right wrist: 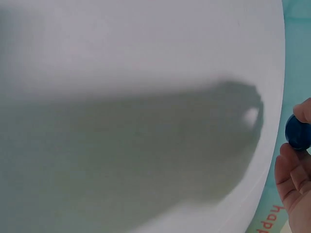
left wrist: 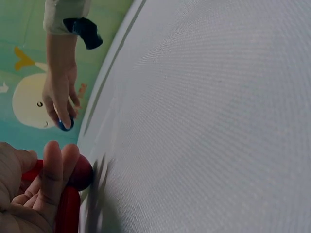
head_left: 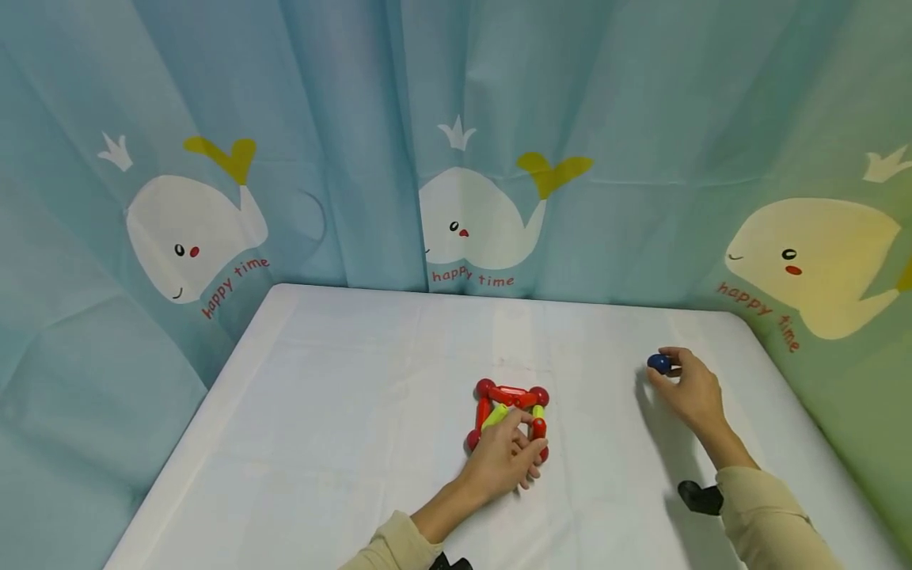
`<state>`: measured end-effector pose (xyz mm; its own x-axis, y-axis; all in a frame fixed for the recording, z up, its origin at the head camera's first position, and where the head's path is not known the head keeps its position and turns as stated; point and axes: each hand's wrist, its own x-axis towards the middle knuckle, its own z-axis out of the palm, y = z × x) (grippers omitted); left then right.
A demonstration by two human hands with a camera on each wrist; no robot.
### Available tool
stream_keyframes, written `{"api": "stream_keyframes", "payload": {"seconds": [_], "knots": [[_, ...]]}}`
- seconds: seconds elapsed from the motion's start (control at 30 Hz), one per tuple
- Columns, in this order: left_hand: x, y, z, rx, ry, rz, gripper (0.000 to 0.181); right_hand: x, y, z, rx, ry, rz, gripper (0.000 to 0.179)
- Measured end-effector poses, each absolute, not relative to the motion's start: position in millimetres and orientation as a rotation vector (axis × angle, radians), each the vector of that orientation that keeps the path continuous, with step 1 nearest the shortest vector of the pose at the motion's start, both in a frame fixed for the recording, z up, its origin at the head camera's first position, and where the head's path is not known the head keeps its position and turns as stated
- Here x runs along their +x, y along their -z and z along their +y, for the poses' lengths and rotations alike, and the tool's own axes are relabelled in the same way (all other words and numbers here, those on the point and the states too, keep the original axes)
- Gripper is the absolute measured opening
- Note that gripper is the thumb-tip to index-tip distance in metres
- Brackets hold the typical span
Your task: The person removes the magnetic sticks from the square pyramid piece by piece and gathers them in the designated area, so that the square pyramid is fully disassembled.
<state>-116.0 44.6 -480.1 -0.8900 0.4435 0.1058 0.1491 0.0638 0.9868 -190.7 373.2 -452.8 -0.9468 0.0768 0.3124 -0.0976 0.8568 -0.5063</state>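
Observation:
A square frame of magnetic building rods and balls lies on the white table, with a red ball (head_left: 486, 388) at its far left corner and another red ball (head_left: 539, 396) at the far right. Over its near side is my left hand (head_left: 501, 459), thumb and fingers pinching a red rod (left wrist: 32, 171). Beside the fingers a yellow-green rod (head_left: 495, 416) slants up. The hand hides part of the frame's near side. Off to the right, my right hand (head_left: 693, 392) pinches a dark blue ball (head_left: 659, 363) between thumb and fingertips, raised above the table with its shadow below.
The white table (head_left: 342, 380) reaches back to a light blue curtain (head_left: 356, 158) printed with whales, which hangs along its far and side edges. A black strap piece (head_left: 701, 499) sticks out by the right sleeve.

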Motion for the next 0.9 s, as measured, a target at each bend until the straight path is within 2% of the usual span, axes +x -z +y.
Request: {"api": "stream_keyframes", "payload": {"seconds": [0.47,0.9], "knots": [[-118,479,44,0.592,-1.888,2.115,0.025,-210,460,391,-0.260,-0.782,-2.796,0.048],[-122,480,41,0.624,-1.885,2.098,0.026,-225,465,406,-0.300,-0.720,-2.868,0.052]]}}
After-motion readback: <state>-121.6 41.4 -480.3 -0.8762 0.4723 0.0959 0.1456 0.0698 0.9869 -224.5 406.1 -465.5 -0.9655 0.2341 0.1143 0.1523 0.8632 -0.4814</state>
